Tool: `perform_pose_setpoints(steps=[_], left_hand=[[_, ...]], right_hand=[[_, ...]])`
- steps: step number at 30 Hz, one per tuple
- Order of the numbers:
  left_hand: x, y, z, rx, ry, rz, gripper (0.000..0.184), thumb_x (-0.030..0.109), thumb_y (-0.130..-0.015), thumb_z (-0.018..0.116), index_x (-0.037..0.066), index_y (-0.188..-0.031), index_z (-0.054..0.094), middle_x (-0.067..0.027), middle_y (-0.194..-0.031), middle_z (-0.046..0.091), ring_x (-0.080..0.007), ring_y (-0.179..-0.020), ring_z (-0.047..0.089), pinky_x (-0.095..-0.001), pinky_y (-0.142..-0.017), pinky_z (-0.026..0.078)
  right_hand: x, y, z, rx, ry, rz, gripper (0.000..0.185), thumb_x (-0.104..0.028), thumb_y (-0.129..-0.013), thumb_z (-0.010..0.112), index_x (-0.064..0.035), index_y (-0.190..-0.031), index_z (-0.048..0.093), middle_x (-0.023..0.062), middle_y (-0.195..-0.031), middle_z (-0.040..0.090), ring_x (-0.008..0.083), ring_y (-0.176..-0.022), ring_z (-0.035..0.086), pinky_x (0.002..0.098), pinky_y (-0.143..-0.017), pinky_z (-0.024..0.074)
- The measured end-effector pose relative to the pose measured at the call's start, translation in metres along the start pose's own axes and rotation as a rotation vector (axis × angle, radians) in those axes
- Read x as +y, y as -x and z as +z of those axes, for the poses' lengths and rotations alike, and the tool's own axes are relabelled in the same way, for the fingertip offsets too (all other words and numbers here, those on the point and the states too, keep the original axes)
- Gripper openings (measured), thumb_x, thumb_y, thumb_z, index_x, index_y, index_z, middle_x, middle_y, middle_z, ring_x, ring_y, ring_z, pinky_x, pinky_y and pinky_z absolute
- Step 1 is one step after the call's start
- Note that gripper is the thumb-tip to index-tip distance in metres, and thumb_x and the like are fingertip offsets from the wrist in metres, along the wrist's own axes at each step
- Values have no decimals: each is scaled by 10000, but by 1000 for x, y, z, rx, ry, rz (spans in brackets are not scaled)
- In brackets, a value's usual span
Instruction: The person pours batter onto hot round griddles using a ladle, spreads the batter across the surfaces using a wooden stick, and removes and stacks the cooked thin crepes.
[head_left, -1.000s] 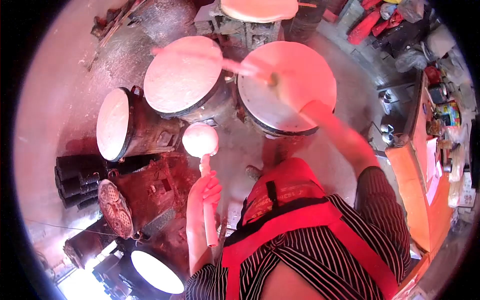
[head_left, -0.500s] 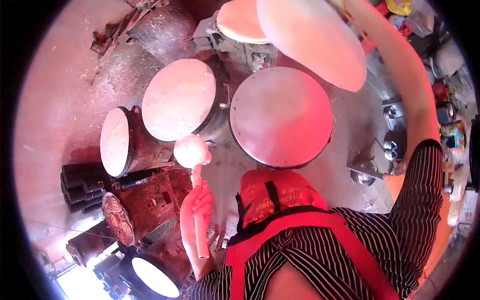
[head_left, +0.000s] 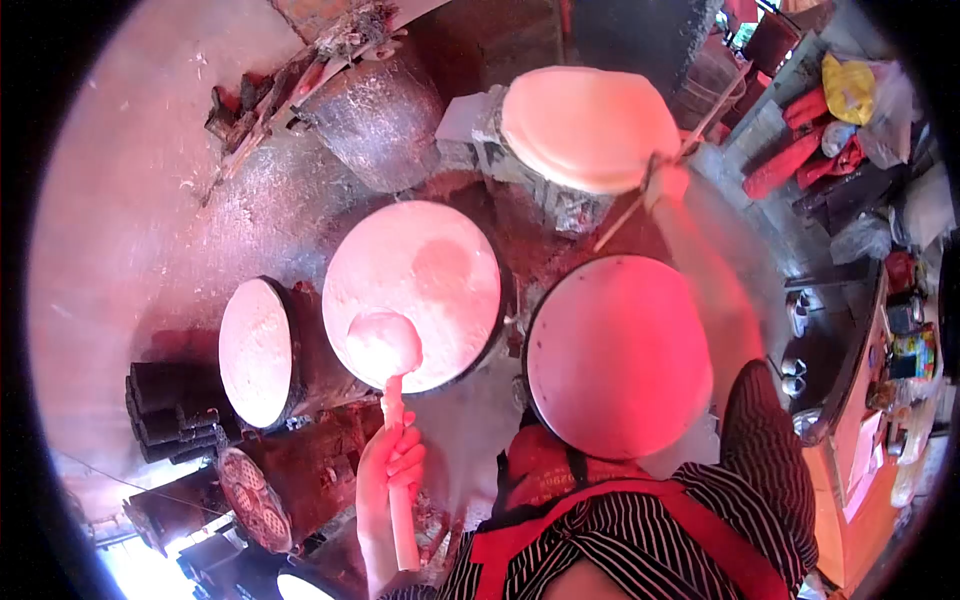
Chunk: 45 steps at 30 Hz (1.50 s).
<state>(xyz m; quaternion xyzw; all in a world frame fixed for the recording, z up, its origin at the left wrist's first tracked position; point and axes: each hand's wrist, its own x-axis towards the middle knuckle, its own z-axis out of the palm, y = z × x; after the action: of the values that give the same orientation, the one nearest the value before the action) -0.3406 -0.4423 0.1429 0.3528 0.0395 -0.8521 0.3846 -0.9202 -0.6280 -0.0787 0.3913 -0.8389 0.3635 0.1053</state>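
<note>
My left hand point(head_left: 392, 462) is closed round the pale handle of a ladle point(head_left: 385, 342). The ladle's round bowl hangs over the middle round griddle point(head_left: 430, 225), whose top is whitish with a darker round patch. My right hand point(head_left: 666, 184), slightly blurred, grips a thin wooden stick point(head_left: 622, 220) at the right edge of a pile of thin round flatbreads point(head_left: 590, 125). Below that hand, near my body, a second round griddle point(head_left: 620, 355) has a smooth bare-looking top. Further left stands a third griddle point(head_left: 256, 350) with a pale top.
Dark cylindrical briquettes point(head_left: 170, 405) are stacked at the left, beside a rusty stove drum point(head_left: 310, 470). A large silvery vat point(head_left: 375, 120) stands at the back. At the right are a counter point(head_left: 850, 480) with small goods, and a yellow bag point(head_left: 848, 90).
The flatbread held up by my right hand has come down onto the pile at the back. The view has shifted, and the ladle now appears over the middle griddle.
</note>
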Motion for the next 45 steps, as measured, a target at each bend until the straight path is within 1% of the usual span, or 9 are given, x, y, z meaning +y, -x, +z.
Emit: perform_pose_setpoints(steps=[2,8,20,24,28,30,36,39,45], left_hand=[[13,-11,6,17,-20,9,206,86,-953,427,-32,-1122,442,-24,-735,393,-48,-490,337,-162,-360,279],[13,-13,18,55,-47,28,215,95,-957,428,-27,-1133,434,-22,-739,385,-47,-492,333,-160,-360,277],[-144,66,23,15,232,-33,211,74,-953,402,-49,-1123,427,-33,-729,391,-67,-506,355,-171,-371,296],[-215,94,31,-9,254,-77,208,88,-958,395,-49,-1110,436,-27,-724,402,-70,-512,368,-179,-383,309],[-261,98,44,-51,73,-134,210,136,-952,429,-26,-1080,464,-13,-690,419,-78,-512,387,-191,-399,323],[-271,79,42,-182,-253,-126,273,191,-954,424,-25,-1118,449,-18,-729,441,-70,-515,408,-189,-401,346],[-341,39,112,118,-1776,629,324,133,-841,586,-5,-1110,469,-64,-789,579,-98,-537,523,-236,-438,405],[-352,-3,95,8,-2084,872,290,124,-768,626,-29,-991,522,-128,-780,618,-157,-615,601,-293,-507,467],[-398,-93,48,204,-1786,867,267,140,-758,609,-32,-946,532,-144,-706,617,-227,-568,616,-352,-532,487]], right_hand=[[-25,45,37,108,-1005,771,162,-143,-864,546,-64,-724,535,52,-570,496,177,-378,450,326,-347,335],[-70,60,33,275,-851,766,209,-106,-787,589,23,-951,605,112,-853,648,208,-769,595,333,-697,455],[-15,44,12,21,-1139,906,325,-225,-855,564,28,-1056,593,156,-971,653,263,-879,605,357,-803,451],[15,115,-121,-428,-1408,976,234,-350,-902,539,-121,-949,555,-5,-611,480,127,-440,439,313,-394,350],[85,192,-295,-910,-1302,458,335,-370,-936,491,-47,-1018,524,-19,-606,471,80,-414,400,234,-370,307],[115,221,-359,-924,-1164,96,526,-345,-968,419,-73,-1405,313,-25,-700,493,46,-462,403,205,-411,331],[135,223,-487,-581,-394,-954,578,-37,-862,538,-118,-1399,341,141,-1064,634,244,-685,621,338,-644,510],[159,243,-502,-707,-277,-585,554,-49,-872,531,-192,-1386,380,171,-1092,604,288,-690,615,336,-650,511],[242,336,-468,-1039,-796,431,481,-47,-933,415,-220,-1382,414,-24,-895,572,56,-746,480,278,-688,455]])
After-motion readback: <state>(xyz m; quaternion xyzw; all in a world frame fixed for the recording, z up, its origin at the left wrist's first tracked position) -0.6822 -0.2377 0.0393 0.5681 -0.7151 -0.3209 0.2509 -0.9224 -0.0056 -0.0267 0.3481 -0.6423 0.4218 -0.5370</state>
